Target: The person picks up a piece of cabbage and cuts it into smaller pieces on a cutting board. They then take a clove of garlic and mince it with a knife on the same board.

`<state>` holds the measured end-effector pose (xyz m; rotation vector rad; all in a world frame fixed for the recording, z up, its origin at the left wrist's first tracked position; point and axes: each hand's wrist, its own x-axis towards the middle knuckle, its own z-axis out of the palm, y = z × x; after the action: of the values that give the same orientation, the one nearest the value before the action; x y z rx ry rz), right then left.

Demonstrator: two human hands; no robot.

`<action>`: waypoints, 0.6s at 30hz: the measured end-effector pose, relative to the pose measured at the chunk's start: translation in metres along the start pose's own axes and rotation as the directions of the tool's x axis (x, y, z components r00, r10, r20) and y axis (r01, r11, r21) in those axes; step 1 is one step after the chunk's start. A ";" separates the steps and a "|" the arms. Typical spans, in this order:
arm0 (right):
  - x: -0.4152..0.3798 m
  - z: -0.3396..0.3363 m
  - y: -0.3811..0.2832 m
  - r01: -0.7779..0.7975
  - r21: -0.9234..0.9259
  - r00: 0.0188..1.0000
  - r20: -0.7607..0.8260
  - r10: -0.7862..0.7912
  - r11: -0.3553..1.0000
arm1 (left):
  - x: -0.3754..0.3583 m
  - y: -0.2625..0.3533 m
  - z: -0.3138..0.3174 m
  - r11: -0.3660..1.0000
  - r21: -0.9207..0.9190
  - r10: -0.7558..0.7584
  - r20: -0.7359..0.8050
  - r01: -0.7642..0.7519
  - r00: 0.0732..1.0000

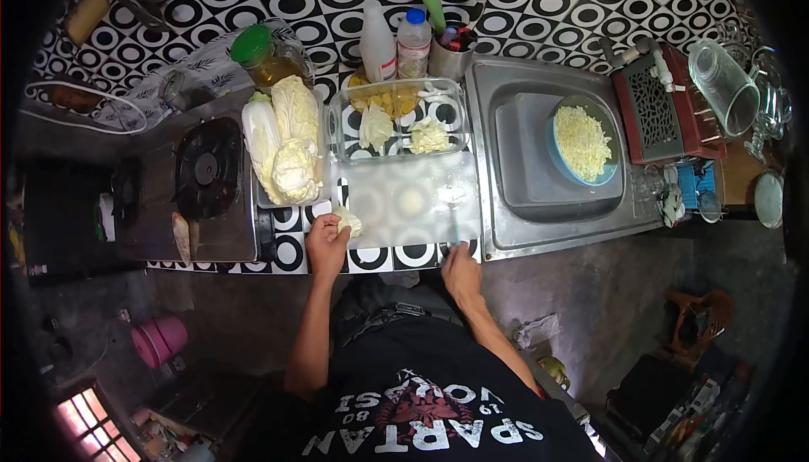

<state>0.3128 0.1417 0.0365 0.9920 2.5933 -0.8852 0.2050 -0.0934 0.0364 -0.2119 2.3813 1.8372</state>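
Note:
My left hand (326,245) pinches a small pale piece of cabbage (348,223) at the left edge of a translucent white cutting board (379,192). On the board's right side, my right hand (462,272) is closed around the handle of a knife (456,224), whose blade is hard to make out in the glare. Behind the board stands a clear divided container (335,129) with cabbage pieces (430,135) and yellow chunks (383,96) in separate compartments. Whole napa cabbages (291,121) and a rounder head (297,171) are heaped to the left.
In the steel sink (539,226) at right, a blue bowl (558,155) holds finely chopped cabbage (583,144). A gas stove (206,167) lies at far left. Bottles (414,45), a utensil cup (452,58) and a green-lidded jar (261,53) line the back. A red dish rack (653,108) stands beyond the sink.

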 end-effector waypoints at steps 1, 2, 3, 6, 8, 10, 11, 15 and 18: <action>-0.005 0.008 0.001 0.159 -0.017 0.983 0.100 -0.157 0.987 | -0.001 -0.001 0.003 0.999 -0.041 -0.016 0.003 0.016 1.000; -0.009 0.015 0.000 0.314 -0.017 0.932 0.198 -0.305 0.949 | -0.002 0.000 0.005 0.996 -0.084 -0.030 0.009 0.031 1.000; -0.011 0.018 -0.006 0.438 -0.004 0.859 0.298 -0.417 0.899 | 0.000 -0.003 0.005 0.996 -0.079 -0.037 0.039 0.040 0.999; -0.010 0.018 -0.017 0.297 -0.041 0.939 0.193 -0.284 0.954 | 0.000 -0.005 0.004 0.994 -0.104 -0.031 0.062 0.037 0.998; 0.001 0.015 -0.011 0.000 -0.009 1.000 -0.028 -0.001 1.000 | 0.003 -0.004 0.003 0.992 -0.120 -0.025 0.084 0.035 0.996; 0.002 0.011 -0.009 -0.058 -0.030 0.994 -0.095 0.055 0.998 | 0.005 -0.003 0.003 0.994 -0.103 -0.033 0.096 0.043 0.995; -0.004 0.012 -0.009 0.107 -0.025 0.993 -0.054 -0.108 0.994 | 0.006 -0.002 0.002 0.994 -0.103 -0.030 0.104 0.040 0.994; -0.011 0.021 -0.010 0.411 -0.004 0.887 0.234 -0.399 0.912 | 0.009 0.006 0.004 0.997 -0.060 -0.028 0.155 0.037 0.988; 0.000 0.018 -0.007 0.122 0.053 0.990 -0.081 -0.118 0.991 | 0.010 0.008 0.001 0.998 -0.016 -0.060 0.171 0.064 0.983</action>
<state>0.3087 0.1269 0.0256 0.9101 2.7319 -0.9745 0.1937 -0.0913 0.0415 -0.1235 2.2158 1.7772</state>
